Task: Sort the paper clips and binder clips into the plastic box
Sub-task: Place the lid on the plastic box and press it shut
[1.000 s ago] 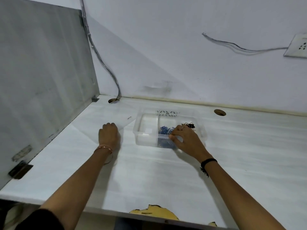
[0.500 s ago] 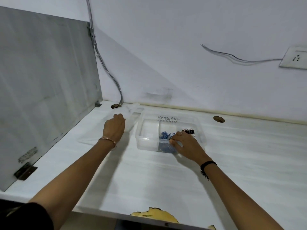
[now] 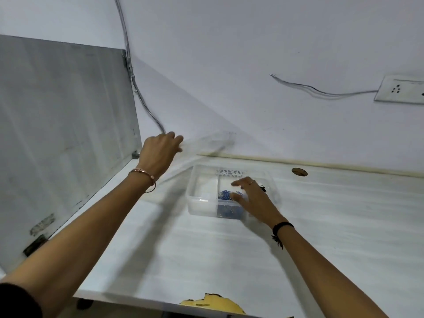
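A clear plastic box (image 3: 202, 204) with an inner divider stands on the white desk. Blue paper clips (image 3: 226, 195) lie in its middle compartment, and a black binder clip (image 3: 263, 188) shows just past my right hand. My right hand (image 3: 254, 200) hovers over the box's right half with fingers spread and nothing in it. My left hand (image 3: 160, 152) is raised above the desk to the box's left, gripping the transparent lid (image 3: 211, 143), which is blurred and tilted in the air.
A grey partition panel (image 3: 64, 134) walls off the left side. A cable (image 3: 137, 92) runs down the back wall. A cable hole (image 3: 299, 172) sits at the desk's back right. A wall socket (image 3: 399, 89) is at far right. The desk's chipped front edge (image 3: 211, 304) is near me.
My left hand rose from the desk with the clear lid and swung it up toward the wall. My right hand opened its fingers over the box.
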